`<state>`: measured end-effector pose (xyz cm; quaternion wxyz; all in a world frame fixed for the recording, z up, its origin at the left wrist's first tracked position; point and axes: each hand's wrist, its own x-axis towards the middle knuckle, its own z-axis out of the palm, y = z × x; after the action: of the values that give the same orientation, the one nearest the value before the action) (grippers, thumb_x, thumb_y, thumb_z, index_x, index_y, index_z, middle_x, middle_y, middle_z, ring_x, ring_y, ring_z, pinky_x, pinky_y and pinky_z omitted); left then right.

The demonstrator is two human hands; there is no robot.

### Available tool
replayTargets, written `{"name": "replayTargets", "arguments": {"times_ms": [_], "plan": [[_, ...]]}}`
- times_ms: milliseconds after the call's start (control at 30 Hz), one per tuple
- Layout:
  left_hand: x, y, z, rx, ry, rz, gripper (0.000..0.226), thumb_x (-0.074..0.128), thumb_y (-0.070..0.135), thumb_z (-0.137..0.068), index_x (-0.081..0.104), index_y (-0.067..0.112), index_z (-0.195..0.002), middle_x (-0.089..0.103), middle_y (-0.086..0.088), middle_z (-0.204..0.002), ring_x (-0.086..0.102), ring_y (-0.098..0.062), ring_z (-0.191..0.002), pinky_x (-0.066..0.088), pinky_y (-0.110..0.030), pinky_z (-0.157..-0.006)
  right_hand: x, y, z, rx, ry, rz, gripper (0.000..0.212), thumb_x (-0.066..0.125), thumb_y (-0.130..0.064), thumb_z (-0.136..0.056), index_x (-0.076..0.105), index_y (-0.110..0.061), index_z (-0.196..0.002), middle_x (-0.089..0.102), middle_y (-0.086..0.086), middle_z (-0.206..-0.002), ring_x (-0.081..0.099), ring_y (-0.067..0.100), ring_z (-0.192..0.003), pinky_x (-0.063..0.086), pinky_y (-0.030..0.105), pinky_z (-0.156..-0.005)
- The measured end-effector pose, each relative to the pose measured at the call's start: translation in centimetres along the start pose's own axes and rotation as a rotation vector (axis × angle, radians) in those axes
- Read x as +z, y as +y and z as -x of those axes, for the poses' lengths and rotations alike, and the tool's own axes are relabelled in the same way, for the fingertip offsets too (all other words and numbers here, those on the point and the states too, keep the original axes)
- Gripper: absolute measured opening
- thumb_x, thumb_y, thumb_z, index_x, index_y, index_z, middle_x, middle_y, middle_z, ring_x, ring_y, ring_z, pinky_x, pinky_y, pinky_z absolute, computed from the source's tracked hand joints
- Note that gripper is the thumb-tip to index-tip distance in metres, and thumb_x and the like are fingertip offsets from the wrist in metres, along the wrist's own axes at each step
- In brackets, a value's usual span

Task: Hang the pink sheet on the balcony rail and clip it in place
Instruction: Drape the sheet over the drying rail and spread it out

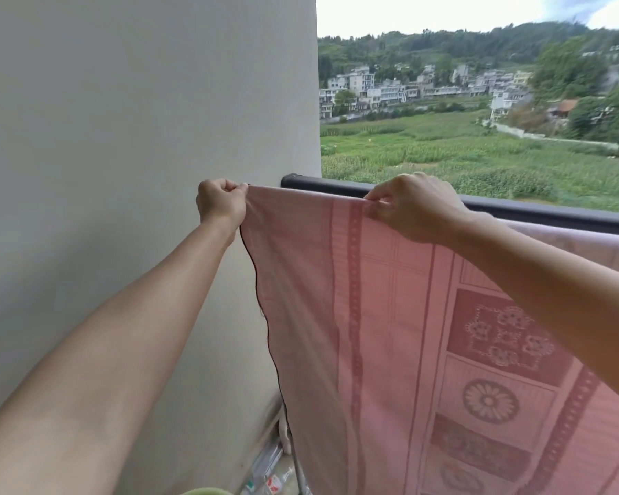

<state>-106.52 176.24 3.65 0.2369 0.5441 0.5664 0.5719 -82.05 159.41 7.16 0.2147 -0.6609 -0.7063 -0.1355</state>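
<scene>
The pink sheet (401, 316), patterned with flowers and bands, hangs down in front of the dark balcony rail (551, 214). Its top edge is stretched level with the rail's left end. My left hand (220, 201) grips the sheet's top left corner in a fist, close to the wall. My right hand (415, 207) pinches the top edge further right, just in front of the rail. Further right the sheet lies draped over the rail. I see no clip in view.
A plain grey wall (122, 137) fills the left side and meets the rail's end. At the floor by the wall lie plastic-wrapped items (268, 469) and a thin metal leg (299, 469). Beyond the rail are green fields and houses.
</scene>
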Motion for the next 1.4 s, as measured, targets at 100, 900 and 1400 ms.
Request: {"name": "replayTargets", "arguments": {"times_ms": [100,900,1400], "plan": [[1.2,-0.1,-1.0,-0.011,-0.003,0.003,0.03,0.061,0.023,-0.088,0.05,0.016,-0.06,0.062,-0.002,-0.074,0.055,-0.021,-0.069,0.043,-0.025,-0.066,0.5,-0.5,-0.5,0.035,0.079,-0.014,0.023,0.06,-0.044,-0.093,0.075,-0.029,-0.101,0.073,-0.003,-0.095,0.062,0.019,-0.075,0.053,0.034,-0.07],[-0.8,-3.1,-8.3,-0.057,-0.49,0.415,0.032,0.071,0.028,-0.079,0.046,0.022,-0.06,0.053,0.004,-0.069,0.055,-0.013,-0.063,0.049,-0.03,-0.065,0.5,-5.6,-3.5,0.51,0.13,-0.1,0.026,0.06,-0.034,-0.095,0.068,-0.014,-0.08,0.057,-0.007,-0.067,0.049,0.005,-0.056,0.046,0.023,-0.056],[-0.9,-6.0,-4.0,-0.094,-0.544,0.281,0.023,0.076,0.034,-0.077,0.062,0.017,-0.07,0.061,0.0,-0.08,0.056,-0.014,-0.068,0.047,-0.027,-0.063,1.2,-2.9,1.8,0.387,0.284,-0.04,0.017,0.07,-0.028,-0.088,0.075,-0.013,-0.094,0.07,-0.003,-0.085,0.067,0.016,-0.078,0.059,0.04,-0.075]]}}
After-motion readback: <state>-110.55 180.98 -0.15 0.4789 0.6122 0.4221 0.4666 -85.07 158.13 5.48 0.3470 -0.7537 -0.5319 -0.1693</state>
